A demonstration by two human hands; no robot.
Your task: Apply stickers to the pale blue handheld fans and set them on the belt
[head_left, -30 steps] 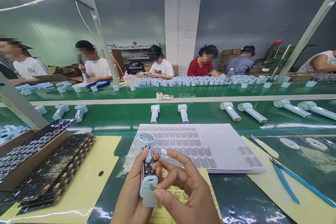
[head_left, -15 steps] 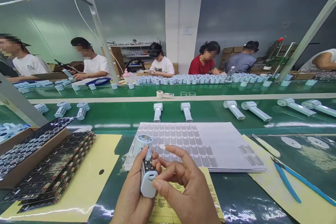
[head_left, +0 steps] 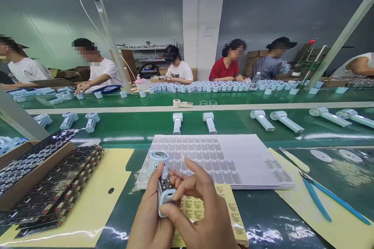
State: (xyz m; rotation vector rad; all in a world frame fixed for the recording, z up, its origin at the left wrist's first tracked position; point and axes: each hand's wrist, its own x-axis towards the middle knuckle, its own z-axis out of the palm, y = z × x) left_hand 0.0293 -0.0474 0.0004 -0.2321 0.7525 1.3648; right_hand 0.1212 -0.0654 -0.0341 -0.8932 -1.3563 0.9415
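Note:
In my left hand (head_left: 152,206) is a light-blue handheld fan (head_left: 167,198), its round head (head_left: 158,157) pointing away from me. The fan's handle is uncovered on top, so a dark circuit board (head_left: 165,182) shows inside. My right hand (head_left: 201,206) is closed at the near end of the handle, its thumb pressed on the end cap and other fingers along the right side. A small white piece (head_left: 183,157), seen nearly edge-on, sticks up at the right index fingertip. Both hands are above a yellow printed label sheet (head_left: 228,202).
A stack of white sheets with grey stickers (head_left: 245,163) lies beyond my hands. To the left are circuit-board panels (head_left: 55,186) and a cardboard box (head_left: 37,175). Blue-handled cutters (head_left: 317,198) and a knife (head_left: 293,159) lie right. Fans (head_left: 209,123) rest on the green belt (head_left: 146,122); co-workers sit opposite.
My right thumb has shifted left across the fan's end cap, and the handle end has tilted. The white piece has turned from flat to edge-on. Across the belt, a co-worker's hand has lowered.

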